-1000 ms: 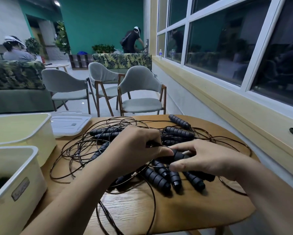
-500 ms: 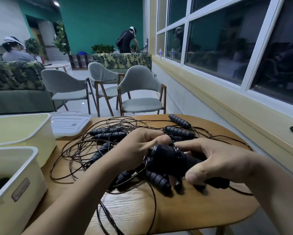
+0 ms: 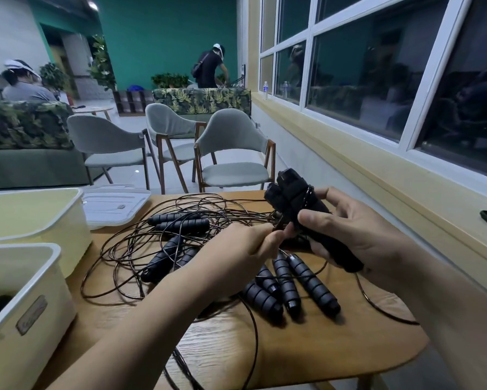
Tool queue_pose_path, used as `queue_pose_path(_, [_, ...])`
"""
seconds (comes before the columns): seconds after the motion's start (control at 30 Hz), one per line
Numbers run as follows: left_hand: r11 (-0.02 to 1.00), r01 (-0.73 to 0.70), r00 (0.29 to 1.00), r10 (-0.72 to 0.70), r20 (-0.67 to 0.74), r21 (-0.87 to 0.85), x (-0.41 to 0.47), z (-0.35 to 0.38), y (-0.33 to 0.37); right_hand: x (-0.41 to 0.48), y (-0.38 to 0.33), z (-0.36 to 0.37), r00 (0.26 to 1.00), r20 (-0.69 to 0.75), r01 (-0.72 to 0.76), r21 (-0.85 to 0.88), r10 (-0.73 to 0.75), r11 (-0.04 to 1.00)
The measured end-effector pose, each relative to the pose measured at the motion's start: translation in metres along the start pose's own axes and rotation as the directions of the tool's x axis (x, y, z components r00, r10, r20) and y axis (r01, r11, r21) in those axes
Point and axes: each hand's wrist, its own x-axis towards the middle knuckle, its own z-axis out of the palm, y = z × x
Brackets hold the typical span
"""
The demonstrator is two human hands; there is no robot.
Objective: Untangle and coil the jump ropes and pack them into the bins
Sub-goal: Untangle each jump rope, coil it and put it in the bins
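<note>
Head view, looking down on a round pale wooden table [image 3: 335, 350]; at 2 o'clock your right hand [image 3: 360, 237] is curled tight around a pair of black ribbed foam jump-rope handles [image 3: 290, 192], raised off the tabletop; at centre your left hand [image 3: 242, 246] pinches a thin dark brown wire cord [image 3: 279, 223] just below them. A tangle of dark cords and loose black handles [image 3: 163, 243] sprawls from 9 to 12 o'clock; a cream plastic bin [image 3: 53, 291] sits at 8 o'clock. Expect light, springy, slippery cord that kinks and snags; the soft foam handles likely give the surest hold, so grip there and feed the cord loosely.
</note>
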Motion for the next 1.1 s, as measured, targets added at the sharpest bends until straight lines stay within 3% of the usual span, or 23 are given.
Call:
queue_pose_path(0.17, [0.986,-0.105,0.994,0.109,-0.027,0.127,-0.003,0.0,-0.001,-0.001,0.001,0.006,0.993,-0.117,-0.005,-0.191,-0.018,0.982])
queue_pose_path(0.33, [0.983,-0.186,0.977,0.186,-0.107,0.01,-0.007,-0.014,-0.001,0.007,0.011,-0.008,0.973,-0.228,-0.048,-0.38,-0.044,0.924])
queue_pose_path(0.43, [0.979,-0.193,0.97,0.181,-0.16,-0.066,-0.012,-0.019,0.003,0.009,0.017,-0.01,0.978,-0.209,-0.113,-0.497,0.008,0.86])
queue_pose_path(0.63, [0.975,-0.184,0.957,0.148,-0.249,-0.127,-0.014,-0.024,0.003,0.005,0.017,0.001,0.98,0.026,-0.131,-0.66,0.198,0.739])
queue_pose_path(0.8, [0.951,-0.192,0.962,0.134,-0.239,-0.244,-0.016,-0.027,0.006,0.005,0.02,0.0,0.941,0.211,-0.054,-0.677,0.264,0.734])
queue_pose_path(0.97, [0.923,-0.174,0.976,0.117,-0.181,-0.343,-0.015,-0.03,-0.003,0.0,0.015,-0.002,0.815,0.452,-0.106,-0.502,0.364,0.859])
queue_pose_path(1.03, [0.927,-0.154,0.979,0.095,-0.182,-0.343,-0.011,-0.029,-0.005,0.001,0.014,0.0,0.761,0.569,-0.119,-0.349,0.311,0.93])
queue_pose_path(1.1, [0.904,-0.118,0.986,0.058,-0.156,-0.412,-0.009,-0.025,-0.005,0.001,0.011,0.001,0.763,0.606,-0.093,-0.24,0.224,0.966])
